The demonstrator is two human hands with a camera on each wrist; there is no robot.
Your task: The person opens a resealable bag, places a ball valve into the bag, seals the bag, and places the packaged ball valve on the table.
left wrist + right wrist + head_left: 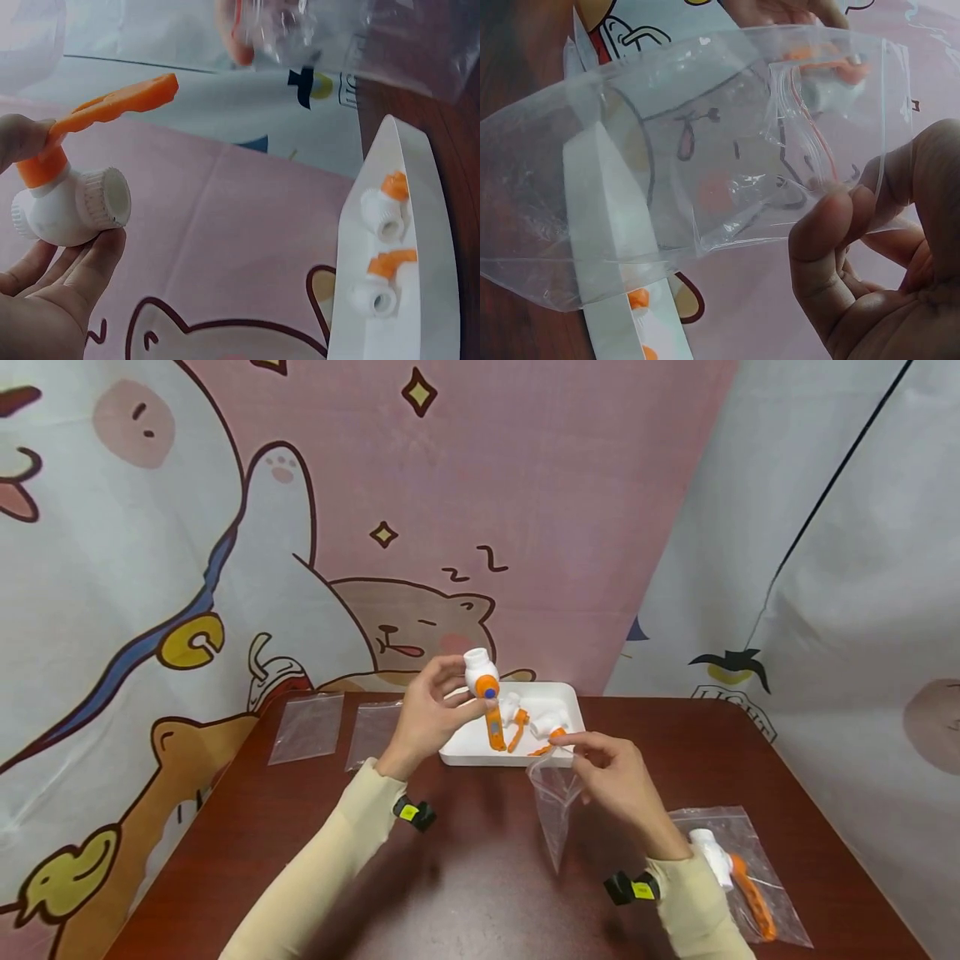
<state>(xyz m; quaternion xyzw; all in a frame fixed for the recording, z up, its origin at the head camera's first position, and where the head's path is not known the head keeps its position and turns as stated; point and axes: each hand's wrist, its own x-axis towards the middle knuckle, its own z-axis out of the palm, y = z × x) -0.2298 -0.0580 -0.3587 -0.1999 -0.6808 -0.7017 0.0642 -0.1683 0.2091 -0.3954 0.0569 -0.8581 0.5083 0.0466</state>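
Note:
My left hand (429, 717) holds a white plastic ball valve (477, 670) with an orange lever handle, raised over the front of the tray. In the left wrist view the thumb presses by the orange cap and the fingers support the white body (64, 208) from below. Between thumb and fingers, my right hand (621, 781) pinches the top edge of a clear zip bag (553, 814), which hangs down to a pointed corner. A red zip line (815, 124) runs near the bag's mouth in the right wrist view. The valve is apart from the bag, to its left.
A white tray (480, 760) at the table's back holds more valves (551, 724) with orange handles. Two flat clear bags (307, 727) lie at the left. Front right, a bagged valve (712, 860) rests on the brown table (480, 902). A printed cloth (562, 527) hangs behind.

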